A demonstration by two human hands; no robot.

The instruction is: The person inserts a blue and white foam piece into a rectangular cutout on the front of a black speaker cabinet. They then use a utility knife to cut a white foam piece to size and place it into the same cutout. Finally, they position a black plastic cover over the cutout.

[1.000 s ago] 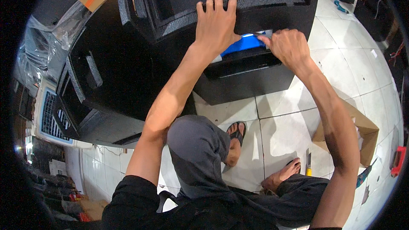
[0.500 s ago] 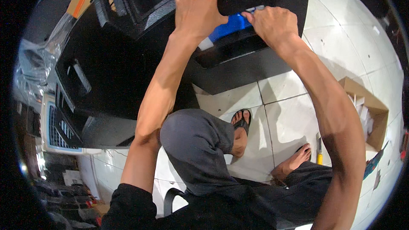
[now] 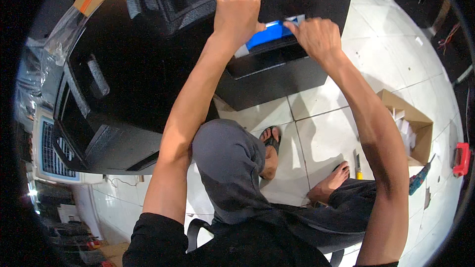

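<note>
A large black textured cabinet (image 3: 148, 54), like a speaker box, stands in front of me. A glossy blue strip (image 3: 269, 34) with whitish ends lies along its front, above a dark recessed slot (image 3: 267, 62). My left hand (image 3: 237, 15) is spread on the cabinet's upper ledge, its thumb at the strip's left part. My right hand (image 3: 319, 37) is curled at the strip's right end, the thumb stretched onto the blue surface. Its fingertips are partly hidden, and a pale corner of the strip shows beside them.
An open cardboard box (image 3: 420, 138) with white pieces stands on the tiled floor at right. Near it lie a yellow-handled tool (image 3: 358, 170), a dark teal tool (image 3: 419, 180) and a red object (image 3: 461, 159). A grey-white grilled unit (image 3: 49, 148) stands at left.
The view has shifted slightly, showing more of the right side. Both hands stay at the blue strip; the right thumb sits a little farther from the fist.
</note>
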